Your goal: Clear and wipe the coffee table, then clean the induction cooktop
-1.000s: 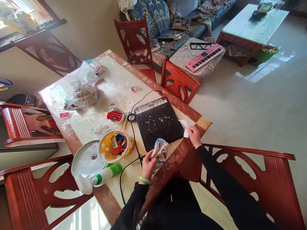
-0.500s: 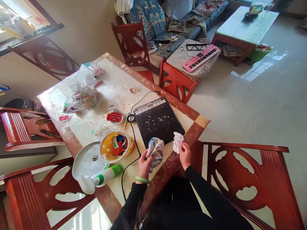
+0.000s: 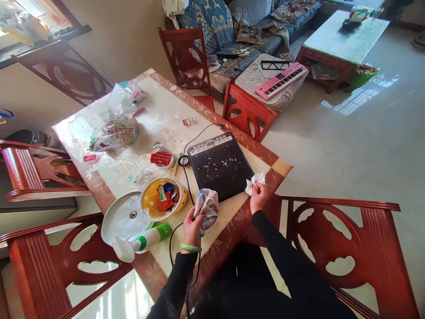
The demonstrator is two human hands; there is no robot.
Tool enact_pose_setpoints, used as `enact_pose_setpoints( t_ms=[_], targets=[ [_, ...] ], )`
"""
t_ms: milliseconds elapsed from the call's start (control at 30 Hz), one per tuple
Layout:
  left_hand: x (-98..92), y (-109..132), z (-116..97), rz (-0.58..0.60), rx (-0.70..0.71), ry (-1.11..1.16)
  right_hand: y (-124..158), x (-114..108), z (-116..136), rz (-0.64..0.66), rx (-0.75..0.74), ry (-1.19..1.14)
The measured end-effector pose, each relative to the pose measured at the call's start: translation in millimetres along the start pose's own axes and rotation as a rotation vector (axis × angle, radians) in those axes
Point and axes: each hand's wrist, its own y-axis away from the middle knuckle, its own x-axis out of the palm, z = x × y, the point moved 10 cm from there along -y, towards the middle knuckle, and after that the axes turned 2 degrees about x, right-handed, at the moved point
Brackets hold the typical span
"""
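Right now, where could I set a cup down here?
Table shows freely between the bagged packets and the black induction cooktop, and along the strip before the cooktop, by the right hand. Crowded around the yellow bowl and round white lid.

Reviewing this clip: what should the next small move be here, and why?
Probably the right hand should bring the crumpled white paper tissue down onto the black induction cooktop and wipe it. Pale specks dot its glossy top, and the tissue is close to its edge. The left hand grips a grey blue-edged cloth.
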Motion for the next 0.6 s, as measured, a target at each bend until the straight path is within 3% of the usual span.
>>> enact_pose_setpoints(
  t_ms=[100,167,300,400,600],
  targets=[
    [12.2,-4,-1,0.064,-0.002,0.024,39,16,2,0.22,0.014,-0.042],
    [16.9,-5,-3,0.079,0.003,0.02,49,18,1,0.319,0.06,-0.099],
    [21.9,-3,-4,0.127,-0.017,0.013,7,-6,0,0.175,0.102,-0.113],
    [21.7,2,-1,0.132,-0.057,0.02,-21,-9,6,0.09,0.066,-0.027],
    [25.2,7,2,0.159,-0.098,0.053,13,14,-4,0.26,0.128,-0.056]
  ],
)
